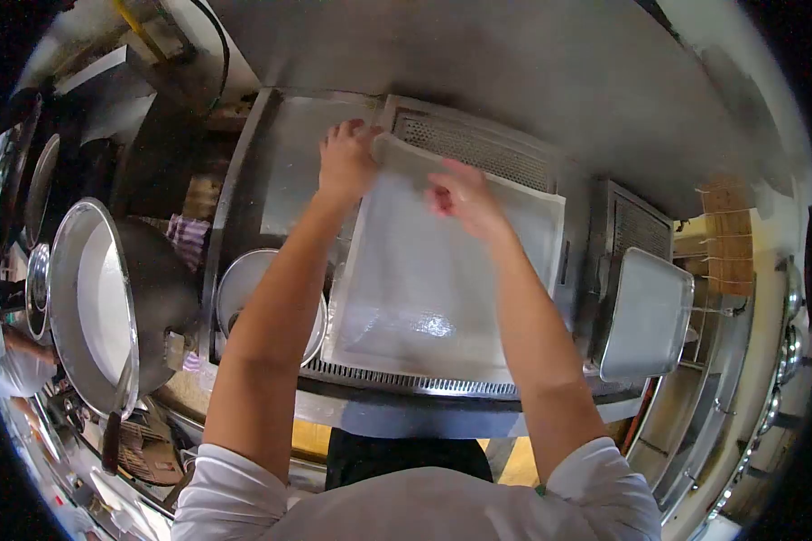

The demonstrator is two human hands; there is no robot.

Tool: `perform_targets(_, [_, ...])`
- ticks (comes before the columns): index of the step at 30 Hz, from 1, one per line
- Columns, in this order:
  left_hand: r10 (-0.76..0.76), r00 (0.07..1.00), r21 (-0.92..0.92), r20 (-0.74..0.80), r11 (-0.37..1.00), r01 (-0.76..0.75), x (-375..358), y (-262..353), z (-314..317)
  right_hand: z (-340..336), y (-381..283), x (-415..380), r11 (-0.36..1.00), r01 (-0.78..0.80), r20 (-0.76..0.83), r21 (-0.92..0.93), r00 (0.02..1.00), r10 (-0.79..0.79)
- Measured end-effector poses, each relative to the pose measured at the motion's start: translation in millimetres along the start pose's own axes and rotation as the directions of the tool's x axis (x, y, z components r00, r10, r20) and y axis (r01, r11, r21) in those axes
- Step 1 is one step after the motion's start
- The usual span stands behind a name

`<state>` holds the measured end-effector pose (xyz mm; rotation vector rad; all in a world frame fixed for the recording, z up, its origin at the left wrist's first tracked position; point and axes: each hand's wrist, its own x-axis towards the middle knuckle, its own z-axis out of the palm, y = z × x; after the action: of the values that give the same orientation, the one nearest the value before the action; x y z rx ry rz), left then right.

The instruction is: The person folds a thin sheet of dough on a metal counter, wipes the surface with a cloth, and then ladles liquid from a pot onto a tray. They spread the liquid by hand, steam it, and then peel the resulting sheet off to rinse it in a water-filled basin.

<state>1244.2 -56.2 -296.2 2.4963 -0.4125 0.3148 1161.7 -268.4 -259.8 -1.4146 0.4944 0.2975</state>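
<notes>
In the head view, the translucent white rectangular sheet (424, 252) already lay spread centrally over the grey metal counter (334, 408), largely flat; whether smoothing remained was unclear. At its eleven o'clock corner, the left hand (347, 162) had loosely bent fingers; their grip couldn't be told. Near twelve, the right hand (465, 197) blurred, fingers partly curled, hold unclear.
</notes>
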Motion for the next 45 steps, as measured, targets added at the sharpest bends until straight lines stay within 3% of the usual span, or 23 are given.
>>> perform_targets(3, [0.068,0.994,0.159,0.081,0.984,-0.08,-3,0,0,44,-9,19,0.975,-0.044,0.173,0.217,0.985,0.006])
perform_targets(9, [0.09,0.987,0.211,0.132,0.97,-0.117,-1,6,-13,63,7,58,0.971,-0.074,0.3,0.229,0.954,0.002])
perform_targets(12, [0.118,0.986,0.225,0.118,0.964,-0.143,0,-4,-2,77,18,7,0.984,-0.158,0.163,0.082,0.976,0.143])
perform_targets(14, [0.137,0.984,0.234,0.113,0.959,-0.16,2,-8,1,78,60,-31,0.981,-0.146,0.27,-0.128,0.946,0.176])
perform_targets(16, [0.133,0.982,0.247,0.134,0.955,-0.163,2,-7,0,96,106,-97,0.918,-0.227,0.198,-0.325,0.933,0.301])
perform_targets(18, [0.121,0.979,0.254,0.164,0.954,-0.16,-1,0,-7,109,92,-165,0.749,-0.155,0.376,-0.645,0.788,0.487])
perform_targets(19, [0.111,0.976,0.259,0.186,0.953,-0.157,-6,5,-13,108,106,-175,0.771,0.011,0.407,-0.637,0.855,0.323])
perform_targets(21, [0.12,0.988,0.171,0.098,0.976,-0.135,-23,15,-27,103,142,-195,0.728,0.33,0.466,-0.601,0.885,-0.016])
perform_targets(22, [0.119,0.992,0.13,0.052,0.984,-0.124,-34,20,-35,102,129,-195,0.75,0.245,0.385,-0.615,0.923,0.015])
perform_targets(23, [0.086,0.982,0.095,0.167,0.99,-0.103,-50,23,-46,94,111,-193,0.788,0.131,0.343,-0.602,0.933,0.107])
perform_targets(24, [0.061,0.963,0.066,0.264,0.995,-0.081,-67,28,-62,86,111,-185,0.739,0.206,0.306,-0.641,0.952,0.0])
perform_targets(25, [0.04,0.933,0.036,0.359,0.998,-0.057,-87,34,-77,79,104,-178,0.714,0.192,0.283,-0.673,0.959,0.009])
perform_targets(27, [0.055,0.784,0.104,0.618,0.983,-0.15,-142,48,-96,69,98,-176,0.742,0.257,0.355,-0.62,0.934,-0.028])
perform_targets(29, [0.121,0.683,0.026,0.72,0.979,-0.202,-199,64,-109,69,95,-188,0.614,0.355,0.396,-0.705,0.915,-0.074])
perform_targets(30, [0.214,0.7,-0.048,0.681,0.967,-0.249,-223,65,-113,65,93,-196,0.54,0.394,0.413,-0.744,0.906,-0.092])
perform_targets(32, [0.288,0.714,-0.066,0.638,0.945,-0.321,-251,63,-109,40,90,-215,0.26,0.373,0.399,-0.89,0.915,0.054])
perform_targets(33, [0.273,0.722,-0.008,0.636,0.938,-0.347,-256,61,-103,23,87,-223,0.107,0.359,0.37,-0.927,0.921,0.122])
perform_targets(35, [0.227,0.71,0.073,0.666,0.928,-0.365,-255,65,-104,-27,77,-249,-0.043,0.227,0.219,-0.973,0.964,0.148])
perform_targets(37, [0.154,0.677,0.131,0.72,0.928,-0.35,-249,77,-115,-88,89,-270,-0.137,0.19,0.181,-0.972,0.98,0.079])
perform_targets(39, [0.116,0.68,0.144,0.724,0.939,-0.313,-247,84,-118,-140,105,-274,-0.114,0.171,0.153,-0.979,0.976,0.157])
perform_targets(42, [0.088,0.747,0.168,0.659,0.951,-0.259,-250,91,-116,-178,109,-280,0.347,0.101,0.084,-0.932,0.994,-0.063])
perform_targets(43, [0.081,0.778,0.173,0.624,0.956,-0.238,-254,96,-114,-189,109,-272,0.405,0.071,0.027,-0.911,0.993,-0.114])
perform_targets(45, [-0.021,0.834,0.12,0.552,0.991,-0.054,-264,121,-119,-210,103,-237,0.519,0.035,-0.082,-0.854,0.976,-0.201])
